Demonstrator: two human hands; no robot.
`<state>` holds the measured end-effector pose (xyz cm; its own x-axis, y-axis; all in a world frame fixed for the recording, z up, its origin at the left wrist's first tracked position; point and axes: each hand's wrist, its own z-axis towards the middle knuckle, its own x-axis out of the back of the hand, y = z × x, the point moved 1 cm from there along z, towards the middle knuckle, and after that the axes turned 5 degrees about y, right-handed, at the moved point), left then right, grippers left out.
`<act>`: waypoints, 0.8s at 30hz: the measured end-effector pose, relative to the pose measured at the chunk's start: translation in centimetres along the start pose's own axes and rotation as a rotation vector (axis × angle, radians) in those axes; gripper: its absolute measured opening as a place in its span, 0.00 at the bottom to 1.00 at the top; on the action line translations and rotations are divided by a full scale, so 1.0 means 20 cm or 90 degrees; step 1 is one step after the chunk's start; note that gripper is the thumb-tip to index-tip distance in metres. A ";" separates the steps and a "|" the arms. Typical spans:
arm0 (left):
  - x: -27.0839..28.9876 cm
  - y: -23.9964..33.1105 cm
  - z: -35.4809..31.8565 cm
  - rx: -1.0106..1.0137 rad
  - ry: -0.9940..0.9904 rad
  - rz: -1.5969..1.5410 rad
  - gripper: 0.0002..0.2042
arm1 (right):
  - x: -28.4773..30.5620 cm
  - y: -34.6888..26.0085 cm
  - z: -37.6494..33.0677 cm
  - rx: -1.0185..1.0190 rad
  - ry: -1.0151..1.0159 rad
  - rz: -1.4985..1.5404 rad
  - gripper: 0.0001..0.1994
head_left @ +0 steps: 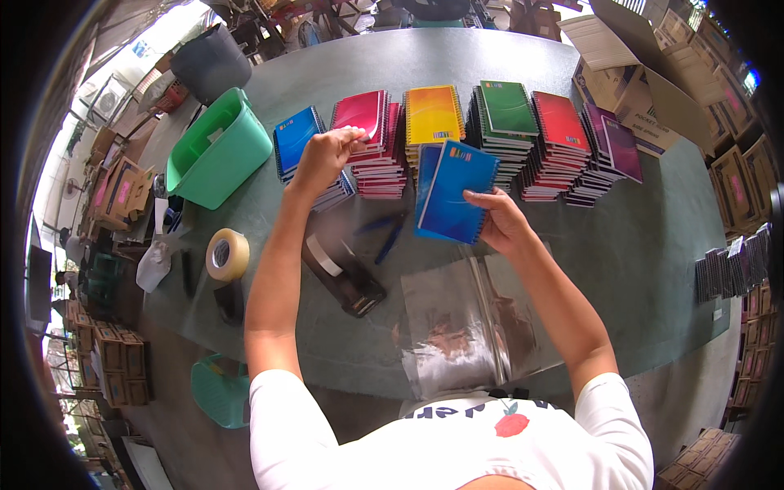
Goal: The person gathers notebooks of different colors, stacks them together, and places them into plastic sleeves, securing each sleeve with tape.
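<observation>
near: clear plastic sleeves [465, 327] flat at table edge | right hand [502, 220] gripping blue notebooks [449, 192] by lower corner, tilted up clear of table | left hand [322, 155] pinching pink notebook [359, 114] atop far stack, lifting cover edge | tape roll [227, 255] left

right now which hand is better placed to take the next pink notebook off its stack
Left. The left hand already rests on the pink notebook stack, while the right hand is busy holding blue notebooks.
</observation>
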<state>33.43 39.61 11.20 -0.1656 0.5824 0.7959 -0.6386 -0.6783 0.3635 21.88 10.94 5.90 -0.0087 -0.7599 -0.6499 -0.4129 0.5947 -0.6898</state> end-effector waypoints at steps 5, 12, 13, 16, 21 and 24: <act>0.02 0.42 -0.02 -0.139 0.135 0.200 0.07 | -0.08 -0.02 -0.07 -0.088 -0.023 0.161 0.24; -0.12 0.24 0.01 -0.183 0.165 0.318 0.15 | -0.02 0.10 -0.06 -0.096 -0.027 -0.060 0.24; -0.11 0.20 0.03 -0.189 0.169 0.286 0.16 | 0.00 0.10 -0.08 -0.082 -0.025 -0.070 0.25; -0.12 0.19 0.04 -0.057 0.042 0.196 0.15 | 0.09 0.11 -0.10 -0.086 0.024 -0.110 0.27; -0.09 0.68 -0.07 -0.263 0.185 0.282 0.11 | 0.09 0.04 -0.17 -0.162 -0.024 0.182 0.27; -0.22 0.91 -0.12 -0.290 -0.001 0.029 0.15 | 0.19 0.06 -0.16 -0.088 -0.022 0.136 0.22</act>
<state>20.84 25.75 13.07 -0.2004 0.5559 0.8068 -0.8960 -0.4371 0.0786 18.50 7.87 3.62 -0.0791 -0.6108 -0.7878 -0.5252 0.6973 -0.4879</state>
